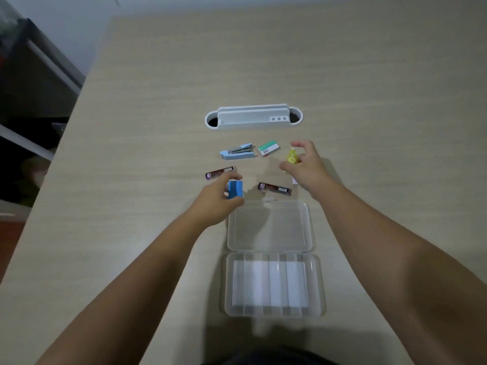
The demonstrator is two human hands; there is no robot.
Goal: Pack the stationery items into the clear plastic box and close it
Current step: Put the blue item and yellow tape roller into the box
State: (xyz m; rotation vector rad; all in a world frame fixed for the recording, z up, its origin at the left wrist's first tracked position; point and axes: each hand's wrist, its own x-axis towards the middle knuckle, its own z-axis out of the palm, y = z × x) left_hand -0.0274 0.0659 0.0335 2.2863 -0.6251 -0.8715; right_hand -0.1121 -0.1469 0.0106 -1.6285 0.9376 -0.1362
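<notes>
Stationery first: our left hand [218, 201] pinches a blue block [235, 189], our right hand [305, 164] spreads over a yellow item [292, 156]. We should carry each over the open clear plastic box [274, 312] nearest us and lower it flat into the ribbed tray.

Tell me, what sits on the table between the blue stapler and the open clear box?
In the head view, between the stapler and the clear box lie two dark tubes, plus the left hand holding a blue block.
</notes>
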